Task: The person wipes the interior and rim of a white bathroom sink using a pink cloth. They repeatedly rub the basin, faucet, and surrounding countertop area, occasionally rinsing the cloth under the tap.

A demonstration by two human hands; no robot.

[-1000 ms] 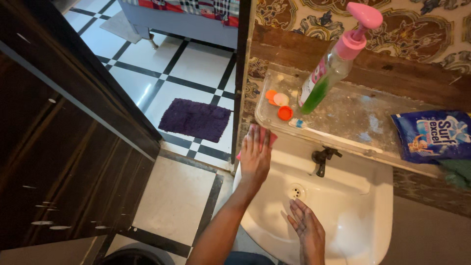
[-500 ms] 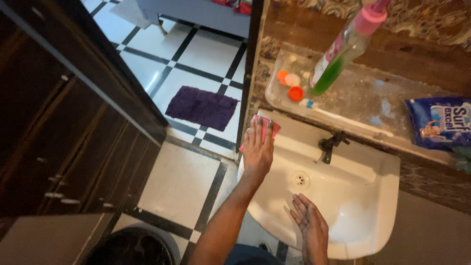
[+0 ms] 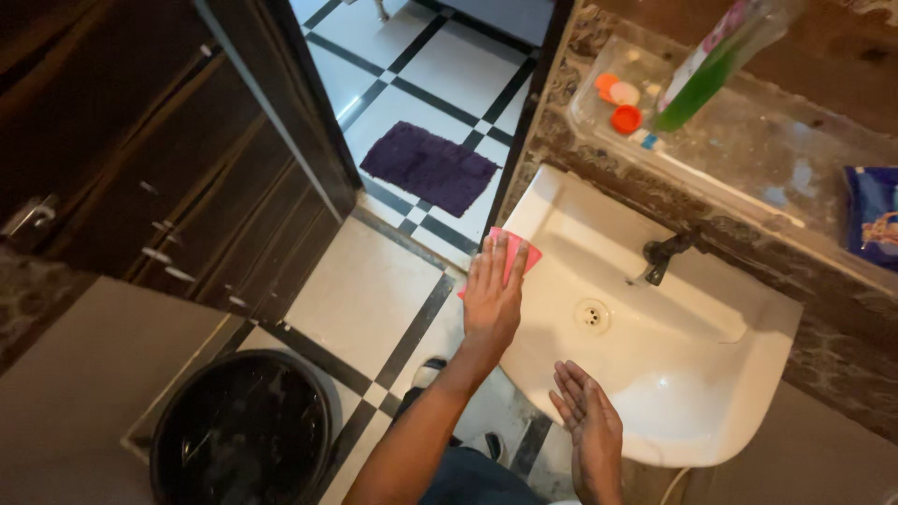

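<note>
my left hand [image 3: 493,292] presses flat, fingers spread, on a pink cloth [image 3: 517,256] at the sink [image 3: 692,374] rim, its long axis running toward the shelf; my right hand [image 3: 587,425] hovers open. blue packet [image 3: 875,217] lies at far right.

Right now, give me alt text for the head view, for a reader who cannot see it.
A person's left hand presses a pink cloth flat on the left rim of a white washbasin, while the right hand hovers open at its front edge. A black tap, a cluttered shelf and a black bucket surround it.
</note>
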